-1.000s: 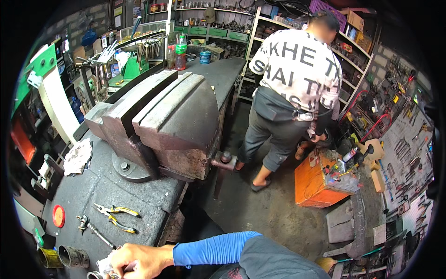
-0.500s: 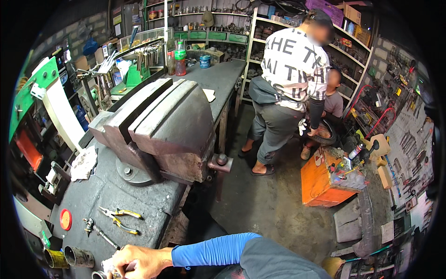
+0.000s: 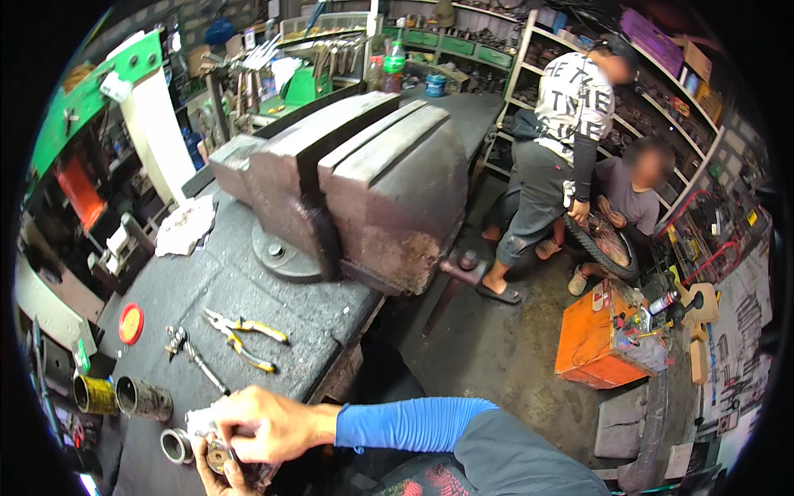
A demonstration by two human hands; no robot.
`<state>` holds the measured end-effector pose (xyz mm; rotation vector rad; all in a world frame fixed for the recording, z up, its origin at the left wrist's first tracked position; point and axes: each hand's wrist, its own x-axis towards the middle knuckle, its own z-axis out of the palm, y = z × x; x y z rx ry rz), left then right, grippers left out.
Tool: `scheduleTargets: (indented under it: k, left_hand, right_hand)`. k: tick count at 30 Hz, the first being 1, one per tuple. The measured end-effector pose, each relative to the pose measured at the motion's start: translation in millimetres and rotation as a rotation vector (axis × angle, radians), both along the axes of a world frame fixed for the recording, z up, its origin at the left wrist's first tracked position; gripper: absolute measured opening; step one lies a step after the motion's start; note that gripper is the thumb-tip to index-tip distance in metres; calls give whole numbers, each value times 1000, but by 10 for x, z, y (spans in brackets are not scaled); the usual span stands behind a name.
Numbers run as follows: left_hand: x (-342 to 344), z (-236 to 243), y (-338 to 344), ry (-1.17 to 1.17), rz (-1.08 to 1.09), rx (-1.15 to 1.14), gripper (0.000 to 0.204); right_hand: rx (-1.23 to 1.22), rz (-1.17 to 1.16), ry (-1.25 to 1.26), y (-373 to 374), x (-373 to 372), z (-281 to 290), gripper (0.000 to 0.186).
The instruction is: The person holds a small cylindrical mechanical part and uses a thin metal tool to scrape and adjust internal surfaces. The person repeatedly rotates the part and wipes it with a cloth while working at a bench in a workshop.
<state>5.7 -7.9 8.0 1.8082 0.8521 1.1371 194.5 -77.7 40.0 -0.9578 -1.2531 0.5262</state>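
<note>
At the bench's near edge, my right hand (image 3: 263,426) comes in under a blue sleeve, its fingers bent and closed over a small grey metal part (image 3: 217,456) with a round, brownish face. From below, the fingers of my left hand (image 3: 223,481) curl round the same part; most of that hand is cut off by the lower edge. Beside them is a shiny metal ring-shaped opening (image 3: 175,447); I cannot tell if it belongs to the part. Past my right hand lie a thin metal rod with a jointed head (image 3: 196,357) and yellow-handled pliers (image 3: 248,339), jaws slightly apart.
A large bench vise (image 3: 389,198) stands on the dark bench (image 3: 248,293). A red lid (image 3: 131,323), a yellowish cylinder (image 3: 93,395), a grey cylinder (image 3: 143,398) and a white rag (image 3: 185,226) lie leftward. Two people handle a tyre (image 3: 604,248) near an orange box (image 3: 600,339).
The view has shifted, so the bench sits further right and higher. My left fingers and the part's round face have come into sight. The seated person by the tyre shows more.
</note>
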Motion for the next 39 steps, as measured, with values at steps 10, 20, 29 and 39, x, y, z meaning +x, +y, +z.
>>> scheduleTargets:
  k: [10,20,29,39]
  left_hand:
    - [-25,-119,129,-151,-141,-222,55]
    - [-79,-83,119,-153,-213,-84,64]
    - [-31,-26,155,-165,-220,-20,66]
    - [-34,-31,179,-178,-199,38,66]
  right_hand:
    - [-54,-27,-291,-84,-10,148,18]
    - [-147,39,-324,-161,-38,297,17]
    - [-120,-124,-532,-92,-27,386,23]
    - [-128,-33,-648,-49,-77,555,36]
